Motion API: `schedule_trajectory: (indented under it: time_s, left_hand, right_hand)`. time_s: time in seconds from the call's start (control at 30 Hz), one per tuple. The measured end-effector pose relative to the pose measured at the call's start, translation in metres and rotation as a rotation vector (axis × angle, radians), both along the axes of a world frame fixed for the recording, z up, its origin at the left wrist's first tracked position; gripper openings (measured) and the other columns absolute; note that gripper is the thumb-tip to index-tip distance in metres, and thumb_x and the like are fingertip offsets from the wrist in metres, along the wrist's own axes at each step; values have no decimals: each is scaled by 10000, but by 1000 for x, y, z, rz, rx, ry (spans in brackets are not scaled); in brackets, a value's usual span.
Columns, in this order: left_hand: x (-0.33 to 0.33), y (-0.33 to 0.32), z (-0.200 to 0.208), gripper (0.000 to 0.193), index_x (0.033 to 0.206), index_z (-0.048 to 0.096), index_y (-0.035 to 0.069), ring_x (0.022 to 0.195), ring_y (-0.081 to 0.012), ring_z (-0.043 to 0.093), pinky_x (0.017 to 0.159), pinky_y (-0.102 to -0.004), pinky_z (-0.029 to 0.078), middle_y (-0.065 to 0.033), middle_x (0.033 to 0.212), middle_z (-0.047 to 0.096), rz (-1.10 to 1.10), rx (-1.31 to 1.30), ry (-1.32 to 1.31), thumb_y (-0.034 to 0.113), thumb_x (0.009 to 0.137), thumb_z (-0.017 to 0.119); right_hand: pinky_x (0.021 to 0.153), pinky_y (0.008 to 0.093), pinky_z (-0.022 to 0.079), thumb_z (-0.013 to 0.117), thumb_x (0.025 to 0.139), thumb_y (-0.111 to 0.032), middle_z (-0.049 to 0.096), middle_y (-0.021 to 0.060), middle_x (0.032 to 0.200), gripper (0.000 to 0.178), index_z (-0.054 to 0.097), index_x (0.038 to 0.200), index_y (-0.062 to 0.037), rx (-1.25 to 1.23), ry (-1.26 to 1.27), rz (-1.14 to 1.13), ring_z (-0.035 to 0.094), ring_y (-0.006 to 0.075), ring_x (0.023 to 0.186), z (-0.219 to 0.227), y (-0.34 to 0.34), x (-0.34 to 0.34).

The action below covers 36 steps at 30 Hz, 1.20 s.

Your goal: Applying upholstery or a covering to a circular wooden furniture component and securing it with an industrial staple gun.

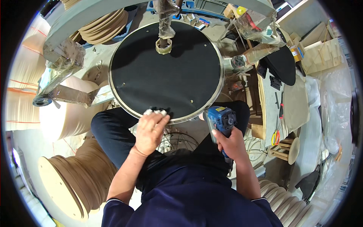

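Note:
A large round disc [166, 75] with a black top and a pale metal-looking rim lies before me, above my knees. At its near edge my left hand [150, 130] rests with fingers reaching over the rim onto the black surface. White material [155, 112] covers its fingertips; I cannot tell whether it is worn or loose. A dark patch shows just under those fingers. Right of the disc's near edge, my right hand [231, 143] is wrapped round the handle of a blue nail gun [221, 118], which is apart from the left hand. Small brass-coloured spots dot the disc.
A wrapped metal post [166, 22] stands over the disc's far part, with frame arms [72, 94] at both sides. Coiled strip rolls [79, 174] lie left. On the right bench are scissors [275, 138], a red-handled screwdriver [281, 110] and black pieces [275, 81].

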<state>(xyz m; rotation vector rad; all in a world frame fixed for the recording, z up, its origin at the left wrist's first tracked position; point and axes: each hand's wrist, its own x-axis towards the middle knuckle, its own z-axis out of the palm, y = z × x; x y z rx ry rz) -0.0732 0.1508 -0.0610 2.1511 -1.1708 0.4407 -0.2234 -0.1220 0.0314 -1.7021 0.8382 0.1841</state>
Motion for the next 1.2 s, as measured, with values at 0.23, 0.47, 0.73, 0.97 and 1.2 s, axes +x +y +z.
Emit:
schedule_trajectory:
  time_s: [0.23,0.47,0.73,0.97,1.2]
  left_hand:
    - [18,9,8,419,1238,763,63,1146,-282,680,1028,-474,532,-71,1201,703,20,97,15,27,822,797]
    - [23,14,4,280,1074,790,56,1018,-264,711,952,-444,558,-53,1063,735,46,27,-39,24,798,826]
    - [24,13,1,306,1051,774,28,995,-261,705,943,-432,587,-59,1037,726,-35,20,-29,-13,749,793]
    - [15,8,-3,329,1139,768,12,1060,-259,697,965,-418,580,-64,1103,728,-26,123,-39,44,813,748]
    - [4,21,-5,496,1281,754,0,1162,-275,665,1022,-434,559,-74,1208,698,-42,174,-45,60,790,727]
  right_hand:
    - [524,281,475,816,975,-306,647,5,668,316,698,954,-14,25,-37,7,612,87,544,-4,3,-3]
    - [548,275,480,764,992,-185,638,2,696,175,703,999,-22,-2,-4,92,599,81,560,-3,9,-1]
    - [548,280,481,777,984,-190,651,7,702,194,693,924,-26,15,6,113,605,90,562,-2,14,2]
    - [541,280,476,779,984,-191,648,8,703,188,697,973,-23,20,-10,85,599,85,555,-4,6,2]
    - [538,268,482,767,1019,-260,626,-1,710,280,703,1145,-18,61,-37,1,585,78,545,2,-14,11]
